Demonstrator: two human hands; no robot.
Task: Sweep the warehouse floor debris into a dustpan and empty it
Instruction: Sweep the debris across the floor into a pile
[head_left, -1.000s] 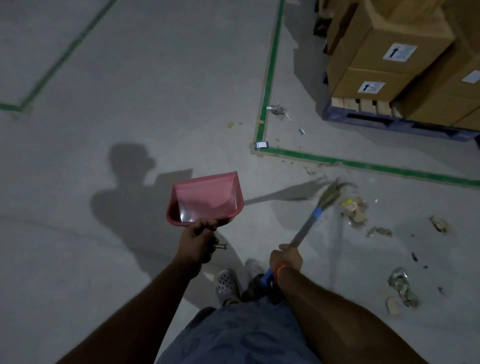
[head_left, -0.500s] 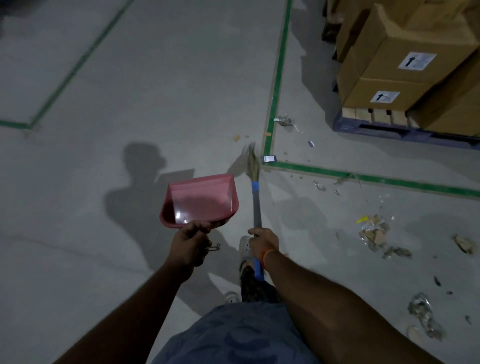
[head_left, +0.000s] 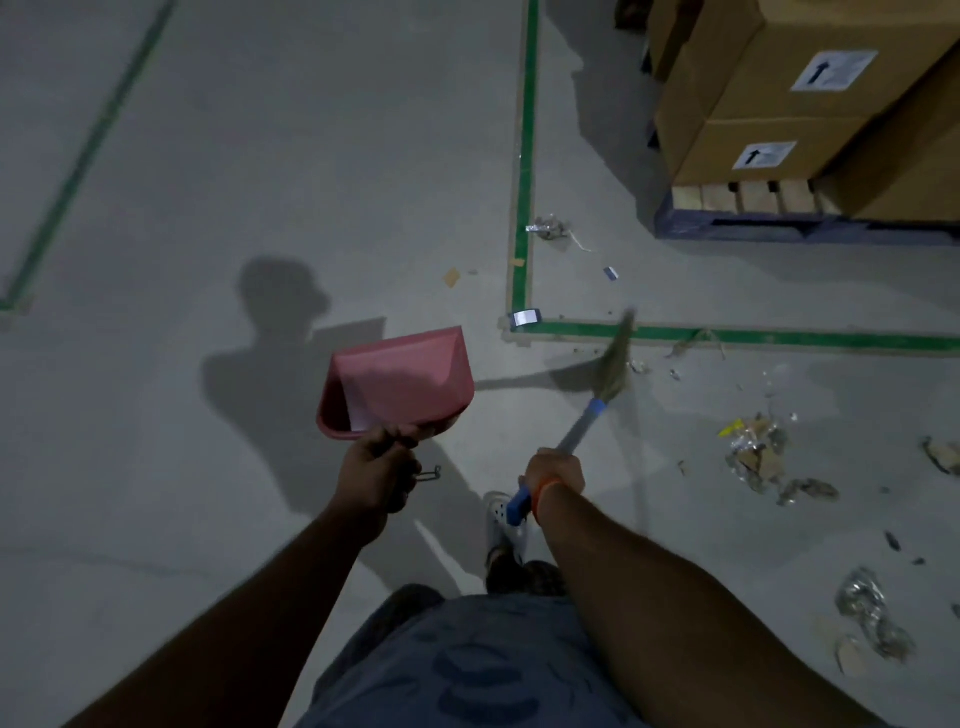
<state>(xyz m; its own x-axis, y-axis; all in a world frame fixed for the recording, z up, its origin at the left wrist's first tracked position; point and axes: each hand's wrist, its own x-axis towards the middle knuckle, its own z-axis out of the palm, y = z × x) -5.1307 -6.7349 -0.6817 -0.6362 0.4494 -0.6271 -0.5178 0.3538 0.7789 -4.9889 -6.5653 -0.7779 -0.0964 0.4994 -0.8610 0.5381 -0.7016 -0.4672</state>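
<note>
Near the green tape corner (head_left: 521, 325) we fist the broom (head_left: 613, 364) in the right hand (head_left: 553, 473) for reach; left hand (head_left: 376, 475) grips the dustpan (head_left: 397, 384) raised, kept clear till debris (head_left: 756, 452) is piled.

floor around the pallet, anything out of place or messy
Yes: crumpled scraps litter the floor right of the broom, more lie at the right edge, and bits sit inside the green tape line near the pallet.
</note>
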